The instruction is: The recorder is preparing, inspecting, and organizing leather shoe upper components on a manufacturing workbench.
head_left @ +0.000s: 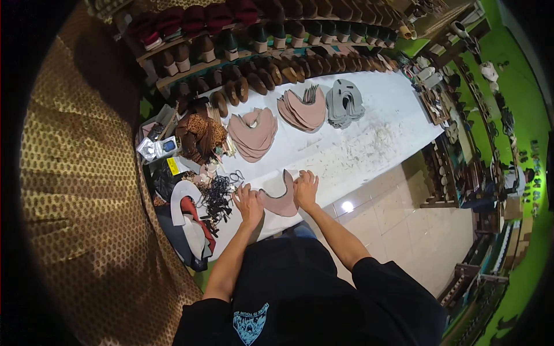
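Observation:
A pink U-shaped shoe upper piece [281,206] with a dark inner edge lies at the table's near edge, its open side facing away from me. My left hand [249,206] grips its left arm with bent fingers. On the opposite arm, my right hand [306,189] is closed round the edge, fingers curled. The undersides of both grips are hidden. Beyond the piece sit a stack of similar pink pieces [253,141], a second pink stack [301,111] and a stack of grey pieces [344,104].
The white table [346,155] has dark smudges on its right part. At left lie tangled black straps [216,199], leopard-print material [205,130] and a white curved sheet [180,202]. Shelves of shoes [259,75] line the back. A wooden tray [433,108] stands at the far right end.

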A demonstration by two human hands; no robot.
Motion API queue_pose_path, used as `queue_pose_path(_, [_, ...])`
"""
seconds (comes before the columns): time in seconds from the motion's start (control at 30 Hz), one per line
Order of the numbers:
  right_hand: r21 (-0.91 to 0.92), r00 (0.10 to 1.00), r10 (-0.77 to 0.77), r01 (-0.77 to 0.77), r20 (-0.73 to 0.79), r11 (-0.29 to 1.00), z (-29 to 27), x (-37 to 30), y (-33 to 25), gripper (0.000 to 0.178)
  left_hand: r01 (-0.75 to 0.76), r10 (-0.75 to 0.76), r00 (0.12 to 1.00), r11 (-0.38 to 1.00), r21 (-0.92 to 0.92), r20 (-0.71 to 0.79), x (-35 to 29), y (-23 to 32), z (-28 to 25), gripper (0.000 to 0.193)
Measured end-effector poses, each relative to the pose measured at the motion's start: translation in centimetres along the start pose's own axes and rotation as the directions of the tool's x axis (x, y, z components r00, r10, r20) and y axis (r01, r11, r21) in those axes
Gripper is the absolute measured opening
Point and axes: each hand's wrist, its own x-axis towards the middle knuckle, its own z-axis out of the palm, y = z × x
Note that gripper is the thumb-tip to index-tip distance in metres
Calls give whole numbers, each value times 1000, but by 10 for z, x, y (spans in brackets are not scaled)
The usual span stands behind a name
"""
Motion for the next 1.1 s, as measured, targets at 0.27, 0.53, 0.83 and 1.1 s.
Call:
queue_pose_path(0.27, [150,997,-37,46,-66,988,-30,17,18,8,76,-104,981,983,-167,-161,29,20,-4,7])
queue_pose_path(0.53, [185,978,-107,140,-178,973,-94,85,62,11,89,-105,987,988,-126,-121,116,103,-18,7])
queue_pose_path(0.83, [222,931,-138,221,-338,950,-130,233,124,8,43,-61,971,996,-81,-232,268,175,-18,13])
queue_pose_path(1.1, [86,947,-215,241,-240,967,-99,308,130,14,92,-84,971,995,27,-222,298,137,6,43])
